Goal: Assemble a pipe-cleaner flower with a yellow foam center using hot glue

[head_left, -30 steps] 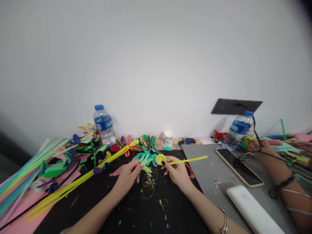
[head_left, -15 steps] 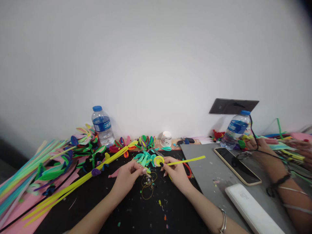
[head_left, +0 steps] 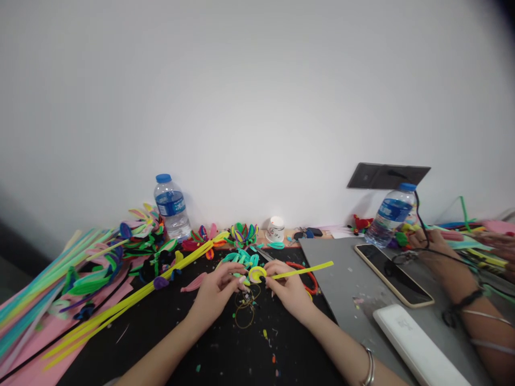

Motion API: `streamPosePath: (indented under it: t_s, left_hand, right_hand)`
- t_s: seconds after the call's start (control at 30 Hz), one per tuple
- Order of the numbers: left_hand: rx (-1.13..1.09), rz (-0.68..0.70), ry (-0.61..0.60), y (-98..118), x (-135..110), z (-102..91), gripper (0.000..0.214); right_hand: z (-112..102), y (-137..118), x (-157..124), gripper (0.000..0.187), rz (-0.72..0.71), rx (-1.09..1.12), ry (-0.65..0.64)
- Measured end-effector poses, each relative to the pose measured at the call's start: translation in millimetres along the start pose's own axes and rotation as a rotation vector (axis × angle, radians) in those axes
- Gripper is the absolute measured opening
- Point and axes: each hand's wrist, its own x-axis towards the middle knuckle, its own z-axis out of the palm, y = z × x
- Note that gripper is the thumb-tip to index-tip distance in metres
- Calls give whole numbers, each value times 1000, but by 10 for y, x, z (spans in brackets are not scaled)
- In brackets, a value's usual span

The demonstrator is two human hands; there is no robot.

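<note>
Between the fingers of my right hand [head_left: 286, 287] is a yellow pipe cleaner [head_left: 303, 271], one end wound into a flat coil and the other sticking out to the right. My left hand [head_left: 220, 288] is closed with its fingertips pinched at the coil's left side; a small light green piece shows there, mostly hidden by the fingers. Just behind the hands lie turquoise pipe-cleaner loops [head_left: 244, 257] and scissors [head_left: 263, 254]. Thin rubber bands [head_left: 244, 315] rest on the black mat [head_left: 225, 354] below the coil.
Long yellow pipe cleaners [head_left: 132, 300] and mixed coloured bundles [head_left: 30, 300] fill the left. Water bottles [head_left: 173, 209] stand near the wall, beyond a paper cup [head_left: 276, 229]. On the grey mat are a phone [head_left: 393, 274] and a white power bank [head_left: 416, 343]. A co-worker's hand [head_left: 432, 246] is at right.
The yellow coil has moved slightly left and down, with my right hand following. My left fingers have come closer to the coil.
</note>
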Motion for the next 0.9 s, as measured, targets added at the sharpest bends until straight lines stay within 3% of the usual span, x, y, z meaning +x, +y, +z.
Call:
streamPosePath:
  t_s: [0.43,0.77,0.9]
  left_hand:
    - [19,20,41,46,-14,1,20]
    - [27,7,40,44,-3,-31,33]
    - [-18,0,41,4,2,-33,28]
  right_hand:
    - [-10,-31,-2,15,-42,-39,16]
    - [-12,-41,2,17,-69,-72,19]
    - [-10,-62,8,15,-107,-102,0]
